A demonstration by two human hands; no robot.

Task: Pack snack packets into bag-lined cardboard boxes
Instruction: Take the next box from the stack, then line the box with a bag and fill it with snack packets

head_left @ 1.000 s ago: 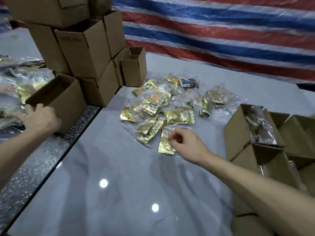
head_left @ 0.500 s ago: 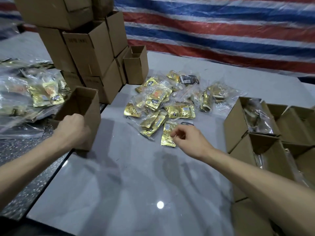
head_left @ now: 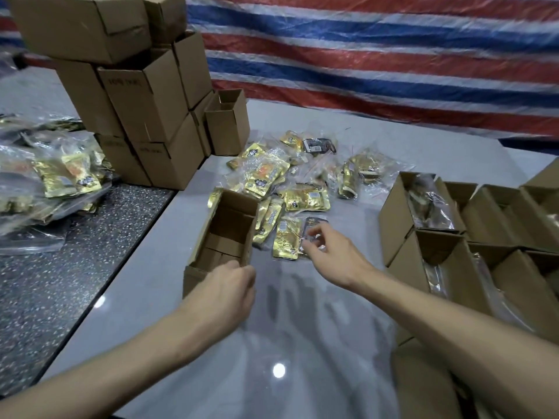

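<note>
While the left hand (head_left: 223, 285) has its fingers curled over the near rim of the open box (head_left: 233, 219), holding it on the table (head_left: 302, 343) right beside the pile of snack packets (head_left: 305, 198), the right hand (head_left: 332, 258) is half-closed. Its thumb and fingertips are pinching what looks like a clear-wrapped packet (head_left: 316, 222), which lies next to a gold packet (head_left: 286, 237) at the near edge of the pile.

My take on doing this bit well: keep that box pinned so it doesn't skid on the glossy top. Grab the wrapper by a firm part rather than the loose film, since I'd expect that stuff to slip. Lift it clear of its neighbours before swinging over, otherwise you drag two or three along. The box mouth is just beside the pile, so it's a short hop, then lay it in flat.

Also, this box shows only bare cardboard flaps inside, no liner I can see, while the filled boxes (head_left: 396, 219) on the right have shiny plastic in them. So I'd guess a bag still has to go in.

Stuff I can't make out:
- The pinch is blurry, so I can't swear how much of the packet is actually held.
- The left fingertips are tucked out of sight over the rim.
- The printing on the packets is unreadable.
- The right-hand boxes are cut off by the frame edge, and the stack of boxes (head_left: 145, 95) at the back left hides whatever's behind it
</note>
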